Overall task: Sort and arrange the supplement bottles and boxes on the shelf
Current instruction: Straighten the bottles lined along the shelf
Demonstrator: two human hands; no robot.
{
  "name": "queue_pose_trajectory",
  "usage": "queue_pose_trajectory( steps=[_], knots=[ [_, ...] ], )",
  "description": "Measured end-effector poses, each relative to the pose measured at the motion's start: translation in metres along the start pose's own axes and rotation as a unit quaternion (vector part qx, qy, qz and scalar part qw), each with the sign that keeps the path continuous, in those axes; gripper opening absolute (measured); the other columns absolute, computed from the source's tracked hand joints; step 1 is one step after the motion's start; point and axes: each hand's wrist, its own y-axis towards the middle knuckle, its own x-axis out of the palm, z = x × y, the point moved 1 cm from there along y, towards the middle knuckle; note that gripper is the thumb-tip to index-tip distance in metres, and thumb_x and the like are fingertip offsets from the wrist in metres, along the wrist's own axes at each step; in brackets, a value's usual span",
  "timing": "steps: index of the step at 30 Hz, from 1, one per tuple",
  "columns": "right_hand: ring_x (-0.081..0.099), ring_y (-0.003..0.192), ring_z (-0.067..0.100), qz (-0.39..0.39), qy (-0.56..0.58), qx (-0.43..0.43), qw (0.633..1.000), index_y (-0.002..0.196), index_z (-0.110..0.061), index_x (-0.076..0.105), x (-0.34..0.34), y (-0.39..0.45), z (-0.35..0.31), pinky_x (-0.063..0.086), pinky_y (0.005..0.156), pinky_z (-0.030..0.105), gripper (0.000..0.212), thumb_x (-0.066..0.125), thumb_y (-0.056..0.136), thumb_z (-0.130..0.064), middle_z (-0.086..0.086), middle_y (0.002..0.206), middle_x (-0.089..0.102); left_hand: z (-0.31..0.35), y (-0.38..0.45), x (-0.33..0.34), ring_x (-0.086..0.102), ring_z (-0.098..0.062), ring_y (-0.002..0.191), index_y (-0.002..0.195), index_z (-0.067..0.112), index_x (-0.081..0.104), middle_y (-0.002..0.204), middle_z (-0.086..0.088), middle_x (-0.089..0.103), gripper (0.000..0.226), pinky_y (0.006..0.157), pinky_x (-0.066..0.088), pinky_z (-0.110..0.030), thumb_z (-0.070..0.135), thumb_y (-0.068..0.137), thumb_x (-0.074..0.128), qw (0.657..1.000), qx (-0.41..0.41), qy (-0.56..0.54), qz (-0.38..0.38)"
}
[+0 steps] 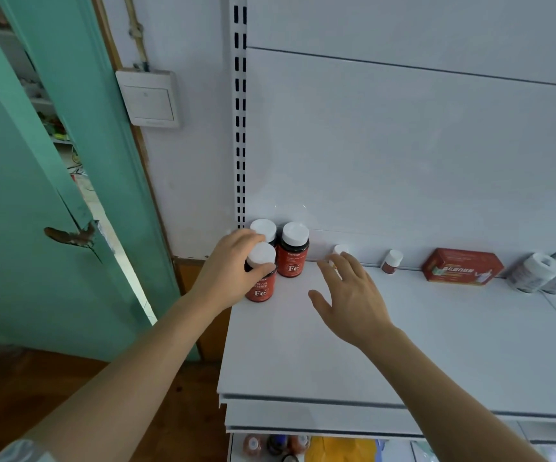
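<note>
Left hand (233, 268): wrapped around neck of front Fe bottle (260, 275), upright near left edge of shelf (403, 345). Right hand (350, 295): open, fingers spread, holding nothing, above shelf. Two more Fe bottles (292, 250) just behind. Further right along back wall: two small bottles (392, 261), red box (462, 266), white rolls (536, 271).

A small shop: white slotted retail shelf (403, 345) with iron supplement bottles (292, 250)
</note>
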Motion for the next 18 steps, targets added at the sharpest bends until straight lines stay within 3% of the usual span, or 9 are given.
queue_pose_trajectory(
  steps=[5,9,18],
  knots=[
    [0.028,0.146,0.033,-0.005,-0.014,0.022,1.0,0.146,-0.011,0.041,-0.006,-0.009,0.004,0.028,0.117,0.045,0.069,0.035,0.095,-0.058,0.015,0.154,0.037,0.015,0.001,0.001,0.045,-0.024,0.131,0.132,0.011,0.056,0.139,-0.006,0.052,0.053,0.108,0.041,-0.043,0.042,0.09,0.066,0.995,0.059,0.066,0.047],
    [0.02,0.149,0.031,-0.007,-0.016,0.049,0.999,0.153,-0.013,0.029,-0.014,-0.023,0.017,0.019,0.121,0.043,0.081,0.015,0.092,-0.065,0.012,0.16,0.028,0.043,0.003,0.015,0.041,-0.028,0.135,0.131,0.011,0.054,0.139,-0.006,0.051,0.051,0.112,0.036,-0.047,0.045,0.093,0.055,0.986,0.118,0.109,0.045],
    [0.008,0.152,0.028,0.004,-0.037,0.153,0.987,0.157,-0.017,0.015,-0.053,-0.099,0.107,0.011,0.122,0.043,0.079,0.015,0.096,-0.067,0.01,0.164,0.016,0.161,0.014,0.082,0.035,-0.029,0.141,0.138,0.013,0.052,0.146,-0.008,0.048,0.059,0.115,0.028,-0.051,0.051,0.095,0.04,0.978,0.175,0.114,0.002]
  ],
)
